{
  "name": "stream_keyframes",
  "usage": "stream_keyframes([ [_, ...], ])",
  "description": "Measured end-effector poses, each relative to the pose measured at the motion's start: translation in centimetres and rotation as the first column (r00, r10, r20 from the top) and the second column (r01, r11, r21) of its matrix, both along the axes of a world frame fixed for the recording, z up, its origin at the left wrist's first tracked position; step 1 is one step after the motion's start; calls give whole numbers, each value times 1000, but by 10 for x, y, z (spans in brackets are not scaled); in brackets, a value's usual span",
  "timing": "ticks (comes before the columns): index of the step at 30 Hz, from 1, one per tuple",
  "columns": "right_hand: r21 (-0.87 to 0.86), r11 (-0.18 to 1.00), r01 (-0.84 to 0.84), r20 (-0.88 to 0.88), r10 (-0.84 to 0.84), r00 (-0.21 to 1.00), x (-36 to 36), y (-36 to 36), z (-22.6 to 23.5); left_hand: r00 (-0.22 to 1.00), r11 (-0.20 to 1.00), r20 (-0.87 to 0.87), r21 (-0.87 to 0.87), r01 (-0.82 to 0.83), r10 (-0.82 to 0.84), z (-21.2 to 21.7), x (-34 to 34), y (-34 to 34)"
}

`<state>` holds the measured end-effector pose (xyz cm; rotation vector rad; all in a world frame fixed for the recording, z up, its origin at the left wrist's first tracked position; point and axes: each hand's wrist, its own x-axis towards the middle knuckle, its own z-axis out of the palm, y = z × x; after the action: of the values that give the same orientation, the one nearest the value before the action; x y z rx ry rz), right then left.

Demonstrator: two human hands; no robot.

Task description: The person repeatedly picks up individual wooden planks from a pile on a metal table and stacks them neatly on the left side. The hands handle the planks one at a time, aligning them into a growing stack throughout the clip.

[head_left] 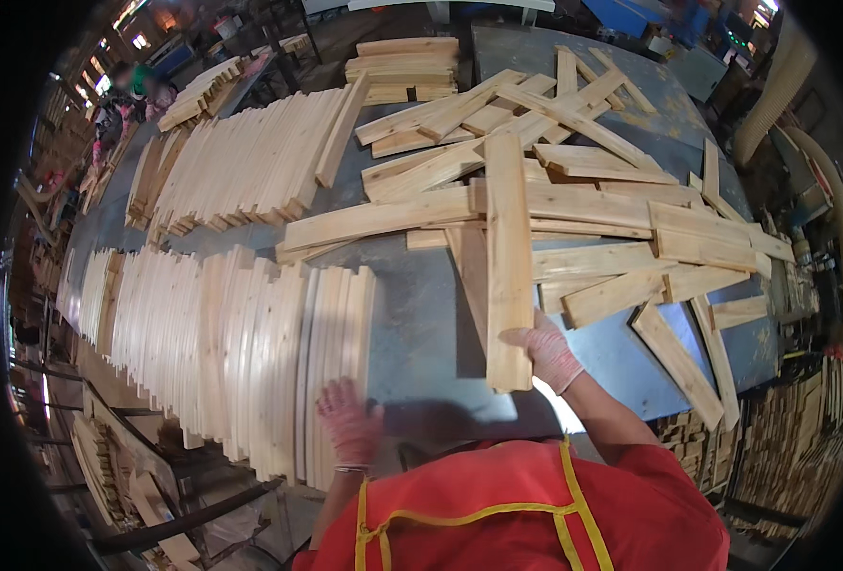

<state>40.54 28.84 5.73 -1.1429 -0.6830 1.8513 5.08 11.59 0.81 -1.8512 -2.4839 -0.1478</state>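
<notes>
In my right hand point(547, 354), gloved in pale pink, is a wooden board point(508, 257), gripped near its near end. The board points away from me, above the heap of loose boards point(612, 205) on the grey table point(421, 333). My left hand point(349, 423), in a matching glove, has its fingers spread at the right end of a row of boards standing on edge point(231, 352). Its fingertips are at the last boards there. No board shows in its grasp.
Behind the near row is a second row of upright boards point(241, 157). A stacked pile point(402, 67) lies at the far edge. Thick ducting point(774, 90) hangs at the right, above stacked wood point(783, 447). At the far left a person in green point(139, 81) is among the tables.
</notes>
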Motion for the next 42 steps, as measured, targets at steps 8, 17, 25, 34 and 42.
stream_keyframes([
  [8,585,753,303,118,-448,886,195,299,83,993,999,-117,-53,-5,-1,19,8,25],
  [17,33,430,-902,947,-302,-109,58,289,-25,986,998,-154,-3,-70,69,-1,-9,8],
  [25,-110,581,-806,983,-57,-175,-10,287,8,981,998,-185,30,-61,65,30,-1,9],
  [34,68,908,-414,366,363,857,-24,121,-56,996,979,6,182,88,-91,33,-30,-4],
  [42,24,937,-349,152,342,927,-136,-126,-109,970,987,223,-104,120,-95,57,-20,14],
])
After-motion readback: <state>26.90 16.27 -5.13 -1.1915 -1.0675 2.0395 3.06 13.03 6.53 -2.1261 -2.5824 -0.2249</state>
